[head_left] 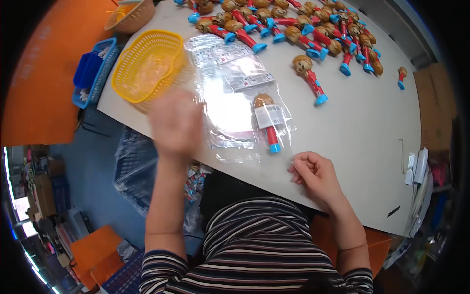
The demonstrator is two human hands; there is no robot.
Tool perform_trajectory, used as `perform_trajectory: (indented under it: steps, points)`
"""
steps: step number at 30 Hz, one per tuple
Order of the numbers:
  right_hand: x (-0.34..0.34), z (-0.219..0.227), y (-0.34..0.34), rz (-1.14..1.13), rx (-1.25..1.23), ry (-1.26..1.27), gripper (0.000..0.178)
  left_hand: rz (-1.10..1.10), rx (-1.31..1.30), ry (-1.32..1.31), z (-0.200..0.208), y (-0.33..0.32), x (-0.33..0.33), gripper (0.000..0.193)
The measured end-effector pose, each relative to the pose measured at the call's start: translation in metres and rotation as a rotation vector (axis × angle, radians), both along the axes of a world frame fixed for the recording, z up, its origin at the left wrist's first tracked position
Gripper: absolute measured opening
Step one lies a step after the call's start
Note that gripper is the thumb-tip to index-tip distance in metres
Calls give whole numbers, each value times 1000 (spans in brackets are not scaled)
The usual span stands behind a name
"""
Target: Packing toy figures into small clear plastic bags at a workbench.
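My left hand [176,122] is smeared by motion beside the yellow plastic basket [122,81], so its fingers cannot be read. Clear plastic lies inside that basket. My right hand [316,174] rests low over the table's near edge, its fingers curled in toward the thumb; whether anything thin is between them is hidden. Between the hands are flat clear plastic bags [227,115], some with printed white and silver parts. On the right side of them lies a toy [273,139] with a brown head, red stem and blue foot, a white label [269,116] across it, apparently within clear plastic.
Many similar toys [293,34] are heaped at the far side; one toy [311,81] lies nearer and a small one [402,77] far right. A blue basket [105,73] and a tan basket [134,17] stand left. Below the table's edge is a plastic-lined crate [134,161].
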State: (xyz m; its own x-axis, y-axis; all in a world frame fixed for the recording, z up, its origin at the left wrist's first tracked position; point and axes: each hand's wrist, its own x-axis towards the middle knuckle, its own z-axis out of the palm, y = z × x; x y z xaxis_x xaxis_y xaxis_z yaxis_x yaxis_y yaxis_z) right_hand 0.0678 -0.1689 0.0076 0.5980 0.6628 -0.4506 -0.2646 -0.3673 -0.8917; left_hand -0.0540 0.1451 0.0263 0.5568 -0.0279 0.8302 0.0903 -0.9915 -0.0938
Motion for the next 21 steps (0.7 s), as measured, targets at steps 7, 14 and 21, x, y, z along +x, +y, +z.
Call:
perform_trajectory:
  steps: [7,14,21]
  points:
    - [24,3,-5,305,18,-1109,34,-398,-267,381,-36,-99,-25,33]
    - [30,-13,7,467,324,-1556,31,-559,-229,469,-44,-97,-9,26]
    - [39,-17,10,570,332,-1281,16,-603,-539,398,-64,-94,-21,22]
